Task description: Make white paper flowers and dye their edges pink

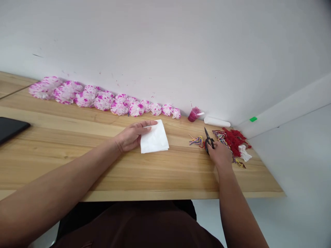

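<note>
My left hand [134, 135] pinches the upper left part of a folded white tissue paper [155, 138], thumb on top, over the middle of the wooden table. Over to the right, my right hand [221, 155] has its fingers at the handles of black-handled scissors [209, 141], whose blades point away from me. Part of the grip is hidden behind the hand. Just left of the scissors lies a small bundle of coloured strings [197, 141]. More coloured strings and a heap of red yarn [234, 139] lie beyond the right hand.
A row of white and magenta paper pompoms [103, 100] runs along the wall. Right of it stand a cup of magenta liquid [193, 114] and a white roll [217, 122]. Crumpled white paper [244, 153] lies by the yarn. A dark flat device [12, 129] rests at left.
</note>
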The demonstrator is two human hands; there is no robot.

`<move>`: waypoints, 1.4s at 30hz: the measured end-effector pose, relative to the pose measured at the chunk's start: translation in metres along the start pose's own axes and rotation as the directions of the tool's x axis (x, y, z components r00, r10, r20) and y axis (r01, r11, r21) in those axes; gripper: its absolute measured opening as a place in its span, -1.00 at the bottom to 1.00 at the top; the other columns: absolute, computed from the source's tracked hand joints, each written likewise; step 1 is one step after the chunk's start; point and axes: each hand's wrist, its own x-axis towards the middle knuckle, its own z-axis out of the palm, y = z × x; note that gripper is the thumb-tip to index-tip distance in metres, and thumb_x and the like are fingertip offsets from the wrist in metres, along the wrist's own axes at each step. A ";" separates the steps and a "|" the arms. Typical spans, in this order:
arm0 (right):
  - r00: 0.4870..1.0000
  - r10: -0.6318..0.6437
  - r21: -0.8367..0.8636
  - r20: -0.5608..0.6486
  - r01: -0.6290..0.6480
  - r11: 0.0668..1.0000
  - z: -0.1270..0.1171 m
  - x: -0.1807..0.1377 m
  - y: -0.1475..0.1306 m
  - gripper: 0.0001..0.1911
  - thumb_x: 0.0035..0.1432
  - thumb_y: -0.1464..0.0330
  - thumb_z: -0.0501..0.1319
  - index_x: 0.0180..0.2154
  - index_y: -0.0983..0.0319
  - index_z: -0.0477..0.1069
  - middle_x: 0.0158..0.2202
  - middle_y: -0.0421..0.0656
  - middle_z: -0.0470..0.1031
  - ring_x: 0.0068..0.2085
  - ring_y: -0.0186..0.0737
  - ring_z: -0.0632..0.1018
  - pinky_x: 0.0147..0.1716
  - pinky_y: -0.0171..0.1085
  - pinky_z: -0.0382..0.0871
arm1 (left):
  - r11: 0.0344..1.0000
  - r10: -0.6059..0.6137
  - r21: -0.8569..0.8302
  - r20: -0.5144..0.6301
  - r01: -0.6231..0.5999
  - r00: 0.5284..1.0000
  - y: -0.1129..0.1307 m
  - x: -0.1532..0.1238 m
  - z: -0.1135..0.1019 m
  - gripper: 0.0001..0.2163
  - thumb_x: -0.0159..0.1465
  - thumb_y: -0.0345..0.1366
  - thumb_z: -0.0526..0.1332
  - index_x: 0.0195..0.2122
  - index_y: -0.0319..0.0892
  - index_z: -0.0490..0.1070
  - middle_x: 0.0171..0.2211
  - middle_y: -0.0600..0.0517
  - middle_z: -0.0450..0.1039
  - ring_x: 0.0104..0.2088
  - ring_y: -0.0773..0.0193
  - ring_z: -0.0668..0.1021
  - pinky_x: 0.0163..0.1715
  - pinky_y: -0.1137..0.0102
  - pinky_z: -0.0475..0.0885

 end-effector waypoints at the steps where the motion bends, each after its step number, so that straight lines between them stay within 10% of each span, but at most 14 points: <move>1: 1.000 0.008 -0.030 -0.003 -0.008 1.000 -0.001 0.001 0.004 -0.65 0.27 0.19 0.22 -0.10 0.29 0.63 -0.13 0.18 0.67 -0.04 0.23 0.66 -0.15 -0.05 0.43 | 1.000 -0.015 0.020 -0.002 0.015 1.000 -0.001 0.000 0.000 -0.74 0.29 -0.53 0.26 -0.01 -0.27 0.58 -0.18 -0.14 0.66 -0.28 0.19 0.70 -0.27 0.34 0.67; 11: 0.979 -0.166 -0.024 -0.119 0.164 0.986 0.004 -0.021 -0.007 -0.68 0.28 0.25 0.24 -0.02 0.26 0.60 -0.07 0.08 0.67 -0.01 0.09 0.63 0.00 -0.02 0.46 | 0.984 -0.116 0.137 0.011 0.113 0.993 -0.003 0.000 -0.004 -0.76 0.31 -0.53 0.25 -0.03 -0.30 0.59 -0.10 -0.19 0.66 -0.20 0.16 0.70 -0.20 0.34 0.64; 17: 0.555 -0.718 0.355 -0.419 0.828 0.434 0.011 -0.095 -0.066 -0.65 0.25 0.30 0.36 0.07 0.10 0.51 -0.03 -0.05 0.63 -0.04 -0.02 0.60 -0.09 -0.05 0.54 | 0.990 -0.107 0.100 0.042 0.102 0.993 -0.003 0.002 -0.004 -0.78 0.30 -0.53 0.26 -0.06 -0.33 0.60 -0.14 -0.20 0.66 -0.23 0.17 0.68 -0.19 0.33 0.63; 22: 0.432 -0.771 0.378 -0.469 0.887 0.267 0.017 -0.107 -0.096 -0.82 0.31 0.42 0.31 -0.08 0.09 0.59 -0.15 -0.11 0.63 -0.09 -0.10 0.60 -0.01 -0.05 0.51 | 0.987 -0.113 0.117 0.056 0.106 0.992 -0.002 0.002 -0.006 -0.78 0.30 -0.52 0.25 -0.05 -0.32 0.59 -0.16 -0.18 0.66 -0.24 0.18 0.68 -0.23 0.35 0.62; 32: 0.590 -0.803 0.657 -0.084 0.639 0.401 0.012 -0.101 -0.091 -0.82 0.35 0.40 0.24 -0.14 0.12 0.64 -0.25 -0.18 0.67 -0.24 -0.22 0.60 -0.18 -0.19 0.44 | 0.964 -0.080 0.259 0.057 0.063 0.995 -0.005 0.001 -0.005 -0.83 0.28 -0.35 0.38 -0.12 -0.25 0.64 -0.23 -0.10 0.65 -0.27 0.24 0.64 -0.25 0.39 0.56; 42: 0.552 -0.829 0.582 -0.088 0.704 0.407 0.010 -0.102 -0.090 -0.80 0.23 0.48 0.25 -0.15 0.14 0.57 -0.24 -0.18 0.63 -0.20 -0.17 0.58 -0.12 -0.15 0.44 | 0.948 -0.058 0.316 0.079 0.030 0.995 -0.009 0.002 -0.008 -0.74 0.18 -0.24 0.46 -0.13 -0.22 0.65 -0.26 -0.07 0.63 -0.31 0.24 0.60 -0.29 0.35 0.48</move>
